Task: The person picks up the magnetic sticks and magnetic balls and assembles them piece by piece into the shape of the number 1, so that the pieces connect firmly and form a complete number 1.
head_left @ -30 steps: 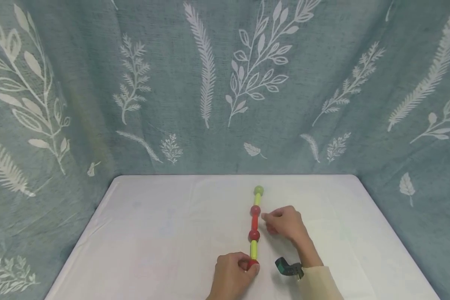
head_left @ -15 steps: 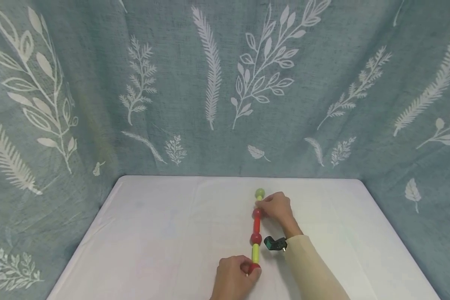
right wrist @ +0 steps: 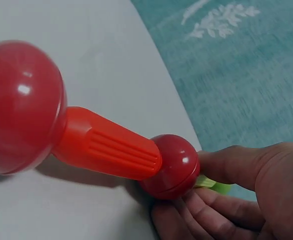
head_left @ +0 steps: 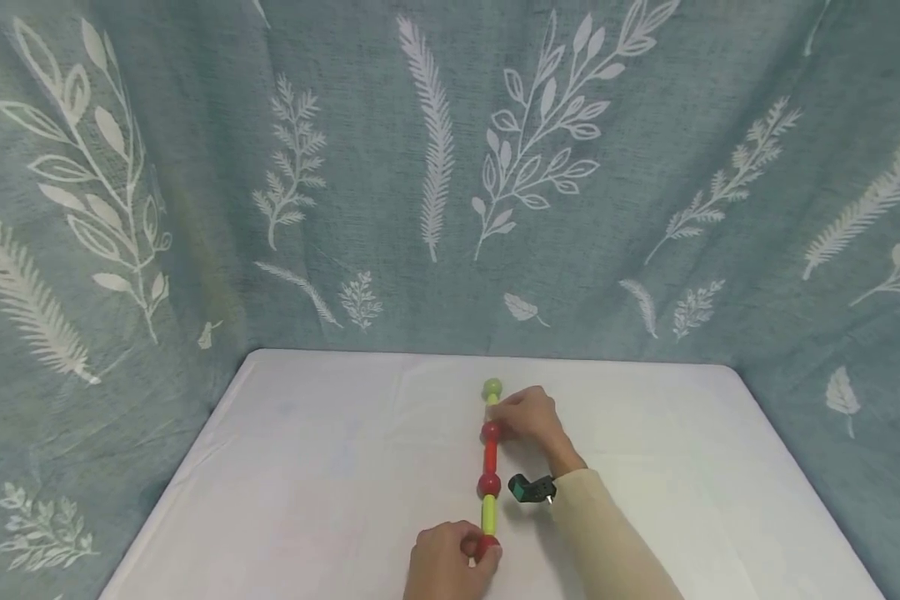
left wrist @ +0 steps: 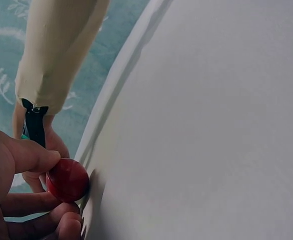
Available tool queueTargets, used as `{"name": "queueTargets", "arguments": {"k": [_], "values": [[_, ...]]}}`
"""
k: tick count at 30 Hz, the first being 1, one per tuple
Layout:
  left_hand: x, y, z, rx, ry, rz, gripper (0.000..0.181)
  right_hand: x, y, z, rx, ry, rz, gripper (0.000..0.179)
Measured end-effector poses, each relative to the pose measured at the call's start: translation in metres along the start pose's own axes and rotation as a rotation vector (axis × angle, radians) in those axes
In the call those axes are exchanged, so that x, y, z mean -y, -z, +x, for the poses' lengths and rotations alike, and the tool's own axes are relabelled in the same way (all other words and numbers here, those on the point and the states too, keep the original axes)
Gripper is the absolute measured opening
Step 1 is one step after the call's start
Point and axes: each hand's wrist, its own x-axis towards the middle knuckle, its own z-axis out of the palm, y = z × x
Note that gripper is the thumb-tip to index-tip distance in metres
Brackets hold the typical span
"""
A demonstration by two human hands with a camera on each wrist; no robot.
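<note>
A straight chain of balls and rods runs away from the person on the white table. Its near end is a red ball (head_left: 487, 544), pinched between the thumb and fingers of the left hand (head_left: 444, 560); the left wrist view shows this red ball (left wrist: 68, 180) up close. From there come a yellow-green rod (head_left: 489, 514), a middle red ball (head_left: 489, 484), a ribbed red-orange rod (head_left: 491, 457) and a third red ball (head_left: 490, 432). Just beyond, the right hand (head_left: 531, 415) pinches the far yellow-green rod (head_left: 492, 400), partly hidden by its fingers. A green ball (head_left: 492, 387) caps the far end.
The white-covered table (head_left: 330, 467) reaches back to a grey-green curtain (head_left: 390, 317) with white leaf prints. A dark wrist camera (head_left: 531, 489) sits by the right sleeve (head_left: 607, 533), close to the chain's right side.
The right hand has reached forward from beside the chain and taken hold of the far yellow-green rod. Chain and both hands have since shifted left. The left hand keeps its pinch.
</note>
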Motion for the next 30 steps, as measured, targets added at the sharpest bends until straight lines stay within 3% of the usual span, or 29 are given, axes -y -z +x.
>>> {"name": "queueTargets", "arguments": {"k": [7,17,24,30], "values": [[0.009,0.007,0.001,0.021,0.019,0.007,0.022,0.005,-0.01,-0.001,-0.006,0.024,-0.037,0.02],[0.011,0.007,-0.001,0.033,0.028,0.012,0.023,-0.001,-0.012,-0.002,-0.02,0.029,-0.044,0.023],[0.011,0.003,-0.001,0.019,0.05,0.034,0.039,-0.001,-0.009,-0.006,-0.022,0.025,-0.033,0.025],[0.015,-0.002,-0.001,0.033,0.066,0.03,0.044,-0.004,-0.01,-0.011,-0.034,0.035,-0.057,0.028]]}}
